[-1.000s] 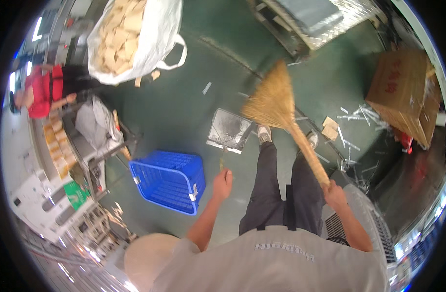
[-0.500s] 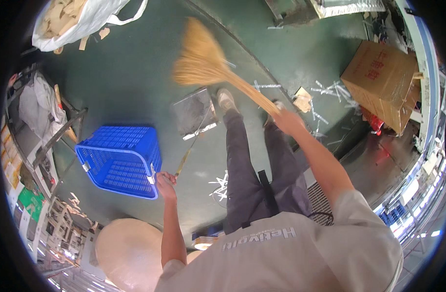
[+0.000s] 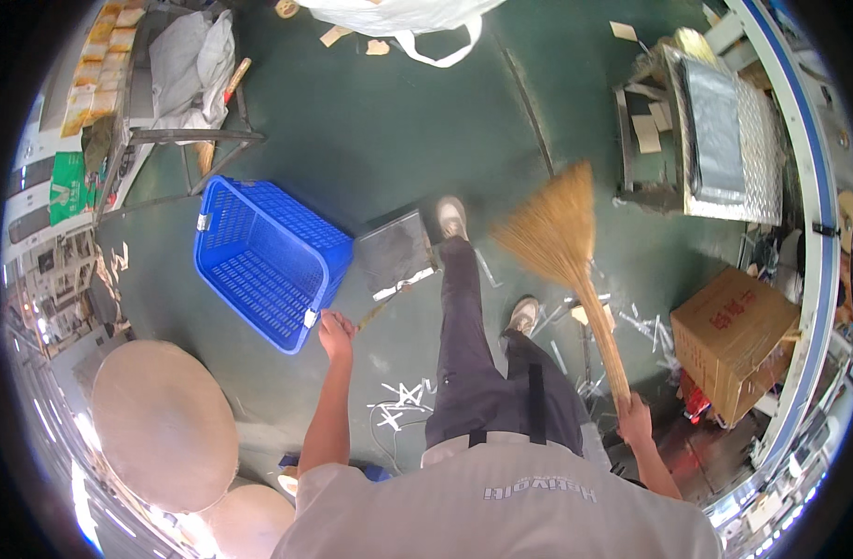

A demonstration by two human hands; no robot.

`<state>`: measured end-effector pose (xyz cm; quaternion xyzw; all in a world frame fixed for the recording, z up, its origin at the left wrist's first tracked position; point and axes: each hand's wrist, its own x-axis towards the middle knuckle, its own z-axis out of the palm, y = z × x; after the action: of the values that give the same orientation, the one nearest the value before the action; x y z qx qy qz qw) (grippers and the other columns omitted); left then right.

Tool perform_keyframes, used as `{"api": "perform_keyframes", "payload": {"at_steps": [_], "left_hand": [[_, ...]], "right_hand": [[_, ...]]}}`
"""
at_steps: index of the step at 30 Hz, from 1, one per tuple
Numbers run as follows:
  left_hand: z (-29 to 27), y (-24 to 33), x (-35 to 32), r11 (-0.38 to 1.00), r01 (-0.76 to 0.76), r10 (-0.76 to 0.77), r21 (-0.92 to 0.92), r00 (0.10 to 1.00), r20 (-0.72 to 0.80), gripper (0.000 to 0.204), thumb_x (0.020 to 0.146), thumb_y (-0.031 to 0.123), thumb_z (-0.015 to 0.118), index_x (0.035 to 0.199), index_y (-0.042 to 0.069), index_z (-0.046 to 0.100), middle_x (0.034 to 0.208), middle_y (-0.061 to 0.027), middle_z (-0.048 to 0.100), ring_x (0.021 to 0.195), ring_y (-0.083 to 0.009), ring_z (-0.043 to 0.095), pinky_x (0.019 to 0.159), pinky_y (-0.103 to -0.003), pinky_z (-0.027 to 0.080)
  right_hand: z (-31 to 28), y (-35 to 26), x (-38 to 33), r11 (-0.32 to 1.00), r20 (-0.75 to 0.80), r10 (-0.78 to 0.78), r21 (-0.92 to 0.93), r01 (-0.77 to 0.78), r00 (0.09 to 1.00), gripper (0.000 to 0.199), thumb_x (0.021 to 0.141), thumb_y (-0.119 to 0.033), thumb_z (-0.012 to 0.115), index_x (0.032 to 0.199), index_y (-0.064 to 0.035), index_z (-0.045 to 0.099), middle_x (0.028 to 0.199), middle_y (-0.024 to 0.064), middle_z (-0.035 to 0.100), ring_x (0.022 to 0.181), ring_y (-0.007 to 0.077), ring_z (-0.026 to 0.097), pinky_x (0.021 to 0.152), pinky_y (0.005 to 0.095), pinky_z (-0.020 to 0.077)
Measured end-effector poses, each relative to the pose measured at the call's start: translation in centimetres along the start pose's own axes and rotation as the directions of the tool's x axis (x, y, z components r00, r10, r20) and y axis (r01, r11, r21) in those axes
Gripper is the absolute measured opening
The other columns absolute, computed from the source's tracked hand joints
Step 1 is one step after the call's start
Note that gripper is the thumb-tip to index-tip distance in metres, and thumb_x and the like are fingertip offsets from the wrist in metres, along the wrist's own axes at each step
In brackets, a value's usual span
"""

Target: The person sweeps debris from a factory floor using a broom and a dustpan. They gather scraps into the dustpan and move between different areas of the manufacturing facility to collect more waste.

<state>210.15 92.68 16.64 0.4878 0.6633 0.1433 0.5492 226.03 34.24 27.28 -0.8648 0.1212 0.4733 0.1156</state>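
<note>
My right hand [image 3: 635, 421] is closed round the handle of a straw broom [image 3: 552, 228]. The broom's bristles fan out ahead of my feet, to the right. My left hand [image 3: 336, 335] is closed on the thin yellowish handle of a dustpan [image 3: 395, 252], a dark, flat, square pan with a pale edge. That hand is right beside the near corner of a blue plastic basket [image 3: 272, 252]; whether it also touches the rim, I cannot tell. No contents show inside the basket, which is tilted in view.
Silvery strips [image 3: 645, 326] litter the green floor at right, near a cardboard box [image 3: 738, 335]. A metal-topped stand [image 3: 724, 130] is at the far right. A white bag [image 3: 398, 14] lies ahead. Large round tan objects [image 3: 165, 424] stand at near left, a metal-framed rack [image 3: 189, 138] at far left.
The broom has swung from ahead of me to my right, with my right hand drawn back and outward. My view has turned and my stance has shifted. Both hands keep their holds.
</note>
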Motion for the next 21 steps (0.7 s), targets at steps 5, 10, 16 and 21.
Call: {"api": "perform_keyframes", "payload": {"at_steps": [5,10,16,21], "left_hand": [[-0.6,-0.2,6.3,1.0,-0.011,0.011,-0.028,1.0,0.018,0.04,0.095,0.033,0.032,0.063,0.01,0.037,0.051,-0.0011,0.034,0.043,-0.0115,0.034,0.042,-0.027,0.028],[1.5,1.6,9.4,0.994,0.056,-0.062,0.093,0.996,0.066,0.042,0.097,0.035,0.029,0.067,0.008,0.039,0.053,-0.0016,0.037,0.045,-0.0118,0.036,0.046,-0.027,0.033],[4.6,5.6,14.9,0.988,0.111,-0.13,0.107,0.973,0.19,0.037,0.096,0.031,0.031,0.072,0.004,0.04,0.055,-0.0039,0.039,0.047,-0.0128,0.038,0.061,-0.031,0.046],[4.7,4.8,17.5,0.976,0.143,-0.174,0.164,0.965,0.194,0.036,0.096,0.03,0.03,0.072,0.005,0.042,0.056,-0.0037,0.04,0.048,-0.0127,0.039,0.053,-0.028,0.041]], "right_hand": [[0.6,-26.0,12.3,0.91,0.033,-0.306,-0.283,0.303,0.951,0.044,0.09,-0.041,0.047,0.112,-0.0021,0.048,0.084,0.0282,0.062,0.079,0.0465,0.06,0.07,0.0525,0.048],[6.4,-61.3,23.9,0.629,0.165,-0.735,-0.198,0.752,0.658,0.049,0.082,-0.028,0.055,0.121,-0.0014,0.043,0.095,0.0231,0.063,0.085,0.0397,0.062,0.075,0.0488,0.0506],[7.9,-90.3,35.6,0.59,0.043,-0.696,-0.536,0.604,0.717,0.02,0.08,-0.02,0.058,0.095,-0.0085,0.065,0.082,0.0095,0.069,0.073,0.0255,0.068,0.065,0.0386,0.0542],[10.2,-75.7,37.8,0.851,0.222,-0.448,-0.192,0.489,0.866,0.022,0.088,-0.021,0.048,0.103,-0.0088,0.059,0.092,0.016,0.062,0.082,0.0325,0.064,0.068,0.044,0.0515]]}}
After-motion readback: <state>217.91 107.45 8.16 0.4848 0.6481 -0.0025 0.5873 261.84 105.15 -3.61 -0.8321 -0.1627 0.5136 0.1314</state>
